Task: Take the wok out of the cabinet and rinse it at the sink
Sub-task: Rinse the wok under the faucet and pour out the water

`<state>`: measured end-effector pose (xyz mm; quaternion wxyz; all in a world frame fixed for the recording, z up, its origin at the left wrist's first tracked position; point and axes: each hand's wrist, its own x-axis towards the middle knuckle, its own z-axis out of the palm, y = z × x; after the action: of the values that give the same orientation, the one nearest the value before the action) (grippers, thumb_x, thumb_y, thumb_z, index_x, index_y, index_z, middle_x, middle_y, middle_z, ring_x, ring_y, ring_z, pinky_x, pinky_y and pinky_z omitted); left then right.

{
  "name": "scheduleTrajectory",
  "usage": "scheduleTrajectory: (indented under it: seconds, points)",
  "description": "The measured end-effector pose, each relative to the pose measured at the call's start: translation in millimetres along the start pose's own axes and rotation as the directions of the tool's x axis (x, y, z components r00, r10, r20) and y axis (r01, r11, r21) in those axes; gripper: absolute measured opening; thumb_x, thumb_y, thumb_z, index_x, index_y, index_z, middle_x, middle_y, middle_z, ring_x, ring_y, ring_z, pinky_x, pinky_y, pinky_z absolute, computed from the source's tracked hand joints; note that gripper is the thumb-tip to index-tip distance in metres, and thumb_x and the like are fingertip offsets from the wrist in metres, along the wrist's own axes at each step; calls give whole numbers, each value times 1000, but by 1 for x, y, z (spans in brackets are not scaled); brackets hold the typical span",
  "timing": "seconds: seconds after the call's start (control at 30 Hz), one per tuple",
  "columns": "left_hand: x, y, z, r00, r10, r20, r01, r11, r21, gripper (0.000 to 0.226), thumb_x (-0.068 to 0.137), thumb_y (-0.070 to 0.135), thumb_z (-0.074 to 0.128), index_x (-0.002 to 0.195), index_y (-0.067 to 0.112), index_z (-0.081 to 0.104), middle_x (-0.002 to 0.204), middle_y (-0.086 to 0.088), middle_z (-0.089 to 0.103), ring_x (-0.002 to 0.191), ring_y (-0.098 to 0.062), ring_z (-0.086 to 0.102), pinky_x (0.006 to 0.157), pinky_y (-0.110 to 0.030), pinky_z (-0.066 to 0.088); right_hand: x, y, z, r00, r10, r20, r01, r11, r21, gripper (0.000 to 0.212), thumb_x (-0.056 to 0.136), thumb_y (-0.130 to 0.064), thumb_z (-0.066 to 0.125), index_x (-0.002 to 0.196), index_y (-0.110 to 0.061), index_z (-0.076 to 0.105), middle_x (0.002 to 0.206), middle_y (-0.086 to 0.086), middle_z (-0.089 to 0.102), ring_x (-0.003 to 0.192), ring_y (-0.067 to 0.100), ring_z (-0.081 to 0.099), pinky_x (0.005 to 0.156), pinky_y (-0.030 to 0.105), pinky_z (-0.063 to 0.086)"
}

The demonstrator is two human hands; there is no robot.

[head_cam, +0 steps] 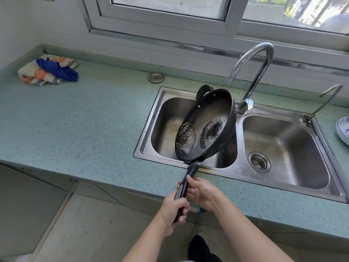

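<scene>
A black wok hangs tilted to the left over the left basin of the steel double sink. Water is pooled against its lower left side, and a dark worn patch shows at its middle. Its long dark handle reaches toward me over the counter's front edge. My left hand is wrapped round the end of the handle. My right hand holds the handle higher up, thumb on top. The tall curved faucet stands behind the sink; no water runs from it.
A folded cloth with a blue rag lies at the back left of the teal counter. A round metal cap sits behind the sink. A thin second tap and a blue-patterned plate are on the right.
</scene>
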<state>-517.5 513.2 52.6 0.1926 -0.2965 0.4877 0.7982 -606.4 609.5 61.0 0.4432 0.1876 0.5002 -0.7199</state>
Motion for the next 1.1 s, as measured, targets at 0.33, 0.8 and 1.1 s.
scheduleTrajectory:
  seconds: [0.33,0.8,1.1]
  points:
    - [4,3,-13,994,-55,96,69,985,-158,21,63,5,50,81,12,40,43,2,42,25,-6,29,31,-12,21,8,6,5,994,-40,105,21,985,174,16,96,-6,39,95,1,54,75,11,75,70,22,74,66,30,61]
    - [7,45,-15,979,-174,-103,202,826,526,14,85,9,44,97,14,46,67,-9,57,50,-18,59,54,-25,52,15,5,15,995,-87,56,84,995,52,15,94,-4,43,83,2,50,73,16,67,61,23,71,59,31,60]
    - [15,27,0,973,72,-221,77,797,599,24,85,9,42,106,9,54,62,-4,49,36,-13,49,31,-16,35,15,2,9,996,-77,38,78,997,-16,8,94,-4,46,91,3,49,84,20,63,63,24,71,56,30,59]
